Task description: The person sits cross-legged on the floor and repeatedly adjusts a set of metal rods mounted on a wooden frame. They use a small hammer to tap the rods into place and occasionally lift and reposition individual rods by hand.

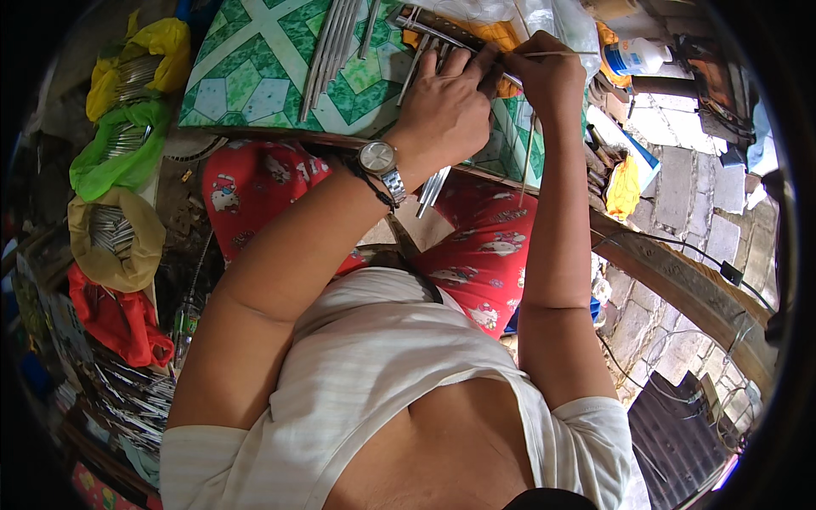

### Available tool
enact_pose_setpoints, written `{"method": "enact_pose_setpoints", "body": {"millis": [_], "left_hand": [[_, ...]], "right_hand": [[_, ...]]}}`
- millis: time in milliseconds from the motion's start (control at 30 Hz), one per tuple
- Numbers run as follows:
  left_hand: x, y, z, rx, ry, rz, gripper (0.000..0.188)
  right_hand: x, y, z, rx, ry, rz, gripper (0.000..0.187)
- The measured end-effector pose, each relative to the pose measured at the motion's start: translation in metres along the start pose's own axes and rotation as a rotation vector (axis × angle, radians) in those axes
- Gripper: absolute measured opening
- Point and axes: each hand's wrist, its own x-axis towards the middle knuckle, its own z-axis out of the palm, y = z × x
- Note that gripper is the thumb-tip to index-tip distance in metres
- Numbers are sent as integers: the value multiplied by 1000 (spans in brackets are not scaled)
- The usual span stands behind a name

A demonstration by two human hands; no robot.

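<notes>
I have the right hand [552, 78] grasping a thin stick [571, 53], which crosses it sideways. Just beside it, the left hand [446, 110] bends its fingers over a metal bar [442, 31] on the green table [255, 72] — whether they grip it, I can't tell. A few tubes [432, 194] jut out below that wrist, near the watch [376, 157]. Left of the hands, long rods [330, 59] lie side by side on the tabletop. Farther left I see yellow, green and tan bags [140, 276] of metal pieces — a white bottle [637, 56] lies off to the right.
</notes>
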Motion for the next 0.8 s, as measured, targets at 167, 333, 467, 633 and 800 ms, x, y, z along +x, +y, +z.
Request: {"method": "enact_pose_setpoints", "body": {"millis": [167, 333, 467, 633, 800], "left_hand": [[0, 0, 0, -18, -2, 3, 52], [0, -2, 2, -14, 5, 9, 52], [0, 0, 3, 2, 27, 5, 51], [0, 0, 4, -16, 15, -8, 51], [0, 0, 4, -6, 32, 5, 51]], "right_hand": [[15, 6, -18, 403, -198, 283, 22], [-35, -12, -61, 256, -378, 404, 29], [-89, -35, -61, 257, -414, 527, 40], [-121, -49, -50, 222, -416, 597, 35], [-114, -49, -46, 52, -311, 443, 27]]}}
